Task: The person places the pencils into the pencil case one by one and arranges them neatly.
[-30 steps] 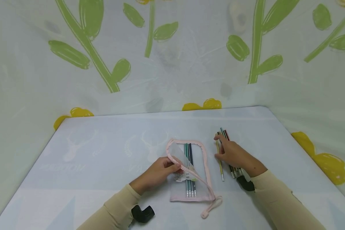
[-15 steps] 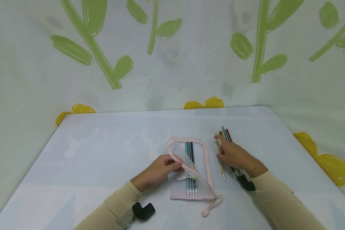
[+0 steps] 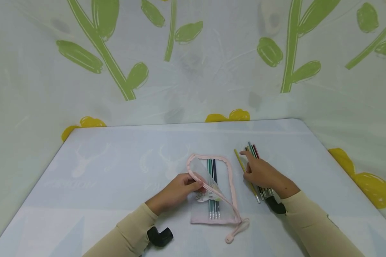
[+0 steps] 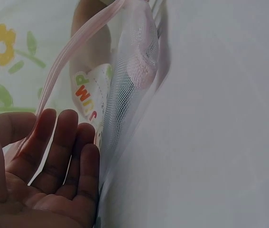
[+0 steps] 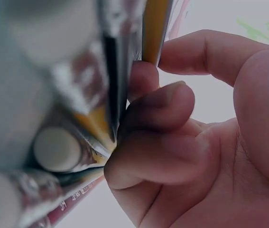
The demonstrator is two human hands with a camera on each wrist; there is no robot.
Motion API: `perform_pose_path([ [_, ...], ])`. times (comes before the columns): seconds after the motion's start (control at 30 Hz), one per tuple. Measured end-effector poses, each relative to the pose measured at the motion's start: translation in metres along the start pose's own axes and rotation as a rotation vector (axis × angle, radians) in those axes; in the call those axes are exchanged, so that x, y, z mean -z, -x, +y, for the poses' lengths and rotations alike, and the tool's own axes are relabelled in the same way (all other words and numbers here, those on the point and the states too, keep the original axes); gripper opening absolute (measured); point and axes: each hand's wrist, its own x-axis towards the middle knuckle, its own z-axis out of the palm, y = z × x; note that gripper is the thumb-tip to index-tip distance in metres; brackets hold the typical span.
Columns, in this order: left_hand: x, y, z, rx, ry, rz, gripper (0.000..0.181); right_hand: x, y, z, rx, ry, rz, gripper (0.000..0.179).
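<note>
Patterned with green stems, leaves and yellow flowers, a white backdrop (image 3: 212, 82) hangs at 12 o'clock behind a pale worktop (image 3: 67, 200). On it lies a mesh pouch (image 3: 224, 182), toward 6 o'clock from the middle of the head view, with pink edging (image 3: 230, 175) and several green and dark pencils (image 3: 211, 208) showing through it, eraser ends toward 6 o'clock. A pink strap (image 3: 229, 239) trails from its corner at 5 o'clock. The left hand (image 3: 183, 187) has its grip clamped on the edging at the pouch's 10 o'clock, thumb against forefinger; the left wrist view shows a patch (image 4: 89, 97) with coloured lettering just beside the fingertips. At 2 o'clock from the pouch, the right hand (image 3: 262, 173) has its grip clamped on a yellow pencil (image 3: 239, 160), which slants from 11 toward 5 o'clock. Loose pencils (image 3: 252, 150) lie bunched beneath that hand, just to 3 o'clock of the yellow one, eraser ends toward 5 o'clock.
</note>
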Motion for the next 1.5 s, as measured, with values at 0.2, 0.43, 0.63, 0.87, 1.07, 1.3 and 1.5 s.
perform_pose_path([
  [0.2,0.0,0.0,-0.001,0.002,0.001,-0.002,0.028,0.0,-0.001,0.001,0.006,-0.03,0.027,0.075],
  [0.43,0.0,0.0,0.0,-0.014,0.004,-0.009,0.028,0.002,-0.003,0.002,0.003,-0.077,0.102,0.081],
  [0.63,0.0,0.0,0.0,-0.005,0.0,-0.002,0.028,0.002,-0.005,0.002,0.021,-0.113,0.135,0.084],
  [0.87,0.0,0.0,-0.002,-0.009,-0.002,-0.005,0.028,0.004,-0.005,-0.001,-0.03,-0.242,0.097,0.089],
  [1.07,0.0,-0.001,-0.002,-0.008,-0.012,-0.005,0.029,0.006,-0.004,-0.002,-0.082,-0.352,0.08,0.094],
  [1.3,0.0,-0.001,-0.002,-0.006,-0.02,0.0,0.029,0.009,-0.004,-0.002,-0.097,-0.409,0.096,0.092],
  [1.5,0.0,-0.001,-0.002,-0.004,-0.014,0.001,0.029,0.012,-0.003,-0.003,-0.103,-0.457,0.118,0.085],
])
